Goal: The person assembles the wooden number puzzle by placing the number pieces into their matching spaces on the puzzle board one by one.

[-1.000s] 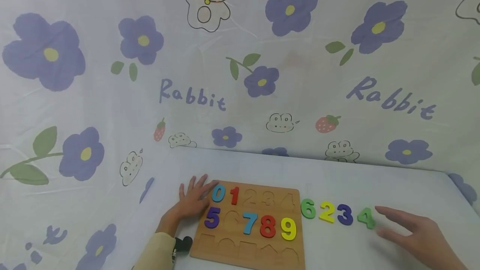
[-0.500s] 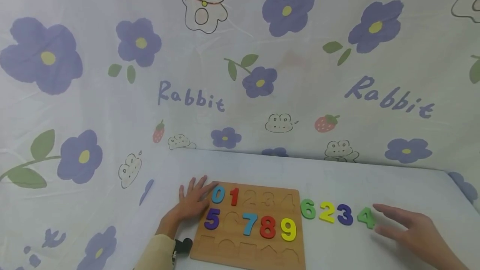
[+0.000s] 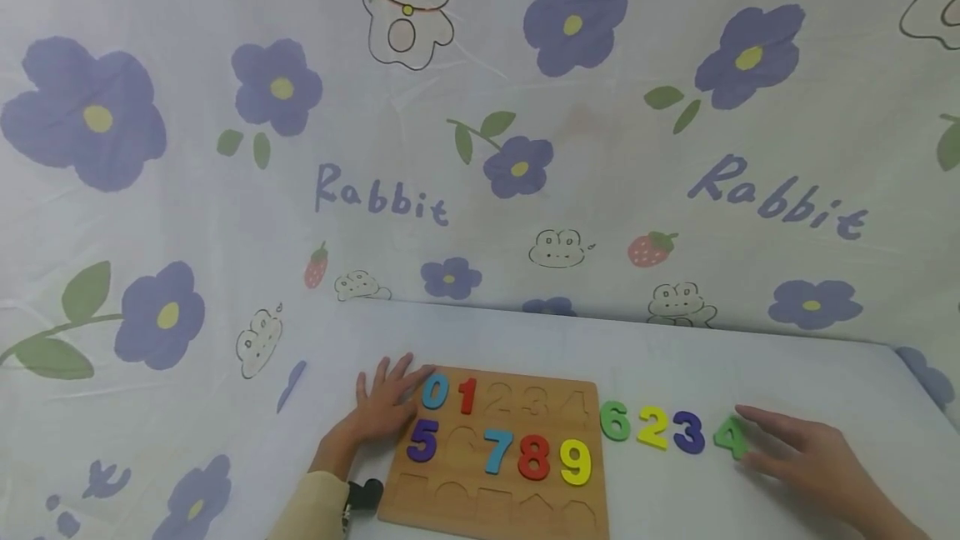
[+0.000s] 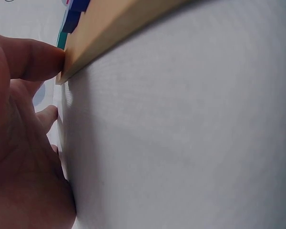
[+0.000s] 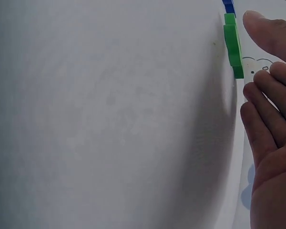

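Observation:
My left hand point(image 3: 384, 403) rests at the left edge of a wooden number puzzle board point(image 3: 435, 500), fingers spread. In the left wrist view its thumb point(image 4: 40, 59) touches the board's side. The board carries a blue 0 point(image 3: 434, 392), red 1 point(image 3: 467, 397), purple 5 point(image 3: 422, 441), blue 7 point(image 3: 497, 451), red 8 point(image 3: 534, 457) and yellow 9 point(image 3: 576, 462). At the far right, my right hand point(image 3: 813, 461) has thumb and fingers apart beside the green number 4 point(image 3: 731, 437). The right wrist view shows that green piece point(image 5: 233, 45) standing clear of the thumb.
Between the board and the green 4, a green 6 point(image 3: 616, 421), yellow 2 point(image 3: 653, 428) and purple 3 point(image 3: 688, 432) lie in a row on the white table point(image 3: 675, 507). Several recesses show in the board. A flowered cloth point(image 3: 405, 123) hangs behind.
My right hand has moved left, bringing its thumb and fingertips closer around the green 4. The left hand keeps its place on the board, and the number pieces lie as before.

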The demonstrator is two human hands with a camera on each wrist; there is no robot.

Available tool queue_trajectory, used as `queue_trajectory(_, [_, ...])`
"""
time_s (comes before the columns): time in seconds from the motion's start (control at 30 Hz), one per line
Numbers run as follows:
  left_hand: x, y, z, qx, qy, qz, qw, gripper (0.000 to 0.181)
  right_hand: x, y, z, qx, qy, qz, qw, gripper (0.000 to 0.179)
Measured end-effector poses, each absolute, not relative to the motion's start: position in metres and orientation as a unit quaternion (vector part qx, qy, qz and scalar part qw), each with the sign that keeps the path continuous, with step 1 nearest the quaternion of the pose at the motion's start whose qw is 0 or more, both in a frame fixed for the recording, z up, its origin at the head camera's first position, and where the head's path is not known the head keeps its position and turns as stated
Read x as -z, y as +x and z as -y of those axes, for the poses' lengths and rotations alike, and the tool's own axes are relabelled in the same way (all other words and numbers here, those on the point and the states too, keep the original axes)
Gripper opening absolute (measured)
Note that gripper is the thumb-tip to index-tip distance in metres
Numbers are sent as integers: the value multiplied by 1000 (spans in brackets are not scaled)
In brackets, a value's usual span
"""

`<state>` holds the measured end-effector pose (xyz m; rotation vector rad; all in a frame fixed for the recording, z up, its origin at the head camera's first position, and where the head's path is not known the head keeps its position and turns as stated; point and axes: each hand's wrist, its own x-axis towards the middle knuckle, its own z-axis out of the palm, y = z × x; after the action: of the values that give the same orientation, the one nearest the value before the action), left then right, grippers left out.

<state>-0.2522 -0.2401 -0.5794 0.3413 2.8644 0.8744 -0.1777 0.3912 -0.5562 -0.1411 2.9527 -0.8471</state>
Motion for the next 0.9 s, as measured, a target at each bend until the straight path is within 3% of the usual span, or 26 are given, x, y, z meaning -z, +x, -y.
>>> queue_trajectory(0.9, [587,-256,245,-288,110,-949,63,69,555,-183,-376,241,-65,-968,16,67])
